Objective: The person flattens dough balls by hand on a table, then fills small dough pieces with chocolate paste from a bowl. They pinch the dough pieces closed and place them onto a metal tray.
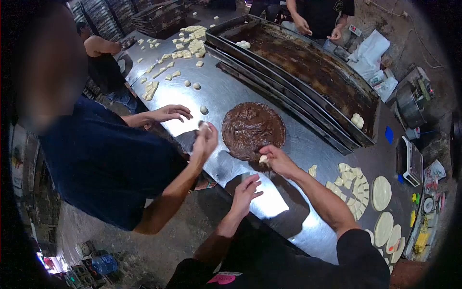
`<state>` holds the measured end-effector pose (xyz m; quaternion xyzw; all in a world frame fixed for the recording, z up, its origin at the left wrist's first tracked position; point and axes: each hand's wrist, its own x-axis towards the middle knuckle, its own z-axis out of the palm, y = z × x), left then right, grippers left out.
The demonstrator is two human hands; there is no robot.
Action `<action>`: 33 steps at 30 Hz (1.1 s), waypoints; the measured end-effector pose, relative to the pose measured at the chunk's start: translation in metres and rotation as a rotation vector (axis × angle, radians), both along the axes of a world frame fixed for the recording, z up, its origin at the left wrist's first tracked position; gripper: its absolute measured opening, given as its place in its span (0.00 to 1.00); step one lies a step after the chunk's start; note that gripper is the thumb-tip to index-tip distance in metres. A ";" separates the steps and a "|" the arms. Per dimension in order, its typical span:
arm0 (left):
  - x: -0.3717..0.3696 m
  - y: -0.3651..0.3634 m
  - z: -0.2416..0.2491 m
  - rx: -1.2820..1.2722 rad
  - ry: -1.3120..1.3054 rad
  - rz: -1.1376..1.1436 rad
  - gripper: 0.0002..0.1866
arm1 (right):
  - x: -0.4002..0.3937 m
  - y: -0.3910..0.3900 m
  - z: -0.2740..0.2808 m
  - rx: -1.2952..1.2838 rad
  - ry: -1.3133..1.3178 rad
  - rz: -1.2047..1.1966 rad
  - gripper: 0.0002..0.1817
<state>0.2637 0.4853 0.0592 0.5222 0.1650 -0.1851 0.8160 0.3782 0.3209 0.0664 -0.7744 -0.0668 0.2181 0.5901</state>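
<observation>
Left hand (245, 194): fingers loosely spread, held over the steel table (315, 156). Right hand (279, 161): dough piece (263, 159) pinched in closed fingertips, at the near edge of the brown paste (252, 129). Beyond: baking trays (298, 60), stacked; dough clusters (357, 121) placed in the topmost.

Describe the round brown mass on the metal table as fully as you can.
The brown mass is a roughly round, dark, glossy heap that looks like thick, sticky paste. Its top is uneven, with ridges and smeared folds. It lies on the metal table, between the co-worker's hand and the stacked trays. The right hand holds a pale dough piece at its near edge; whether either touches it is unclear.
</observation>
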 end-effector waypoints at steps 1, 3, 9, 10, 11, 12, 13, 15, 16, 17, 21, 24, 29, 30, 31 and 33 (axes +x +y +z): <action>0.005 -0.009 0.011 -0.185 0.077 0.096 0.18 | -0.008 -0.002 0.015 -0.001 -0.006 -0.005 0.20; 0.007 -0.022 0.025 -0.248 0.097 0.120 0.16 | -0.033 -0.014 0.048 0.435 0.557 -0.144 0.22; -0.015 -0.047 0.034 -0.117 -0.099 0.130 0.08 | -0.096 -0.052 0.062 0.712 0.591 -0.292 0.22; -0.018 -0.050 0.036 -0.150 -0.089 0.132 0.08 | -0.107 -0.057 0.059 0.774 0.561 -0.360 0.22; -0.023 -0.055 0.039 -0.146 -0.083 0.120 0.08 | -0.119 -0.059 0.056 0.837 0.537 -0.427 0.22; -0.025 -0.060 0.044 -0.130 -0.089 0.161 0.08 | -0.130 -0.056 0.061 0.805 0.471 -0.444 0.22; -0.031 -0.063 0.048 -0.111 -0.087 0.207 0.08 | -0.145 -0.049 0.068 0.809 0.483 -0.452 0.22; -0.041 -0.071 0.060 -0.047 -0.098 0.176 0.10 | -0.165 -0.037 0.078 0.006 -0.274 -0.389 0.27; -0.046 -0.074 0.063 0.011 -0.150 0.151 0.11 | -0.169 -0.037 0.067 -0.224 -0.520 -0.355 0.29; -0.051 -0.075 0.066 0.069 -0.205 0.127 0.12 | -0.173 -0.037 0.066 -0.213 -0.512 -0.351 0.29; -0.055 -0.054 0.059 0.505 -0.465 0.070 0.09 | -0.172 -0.044 0.080 -0.282 -0.635 -0.274 0.21; -0.046 -0.039 0.057 0.155 -0.437 -0.005 0.09 | -0.160 -0.047 0.099 -0.266 -0.602 -0.123 0.14; -0.017 -0.013 0.048 -0.381 -0.080 -0.246 0.11 | -0.127 -0.029 0.110 -0.093 -0.336 -0.124 0.08; -0.010 -0.008 0.043 -0.468 -0.089 -0.237 0.14 | -0.120 -0.028 0.098 -0.154 -0.378 -0.095 0.09; -0.008 -0.005 0.040 -0.475 -0.083 -0.233 0.14 | -0.115 -0.026 0.090 -0.215 -0.418 -0.066 0.10; -0.001 -0.003 0.040 -0.317 -0.070 -0.154 0.17 | -0.114 -0.012 0.083 -0.138 -0.436 -0.173 0.10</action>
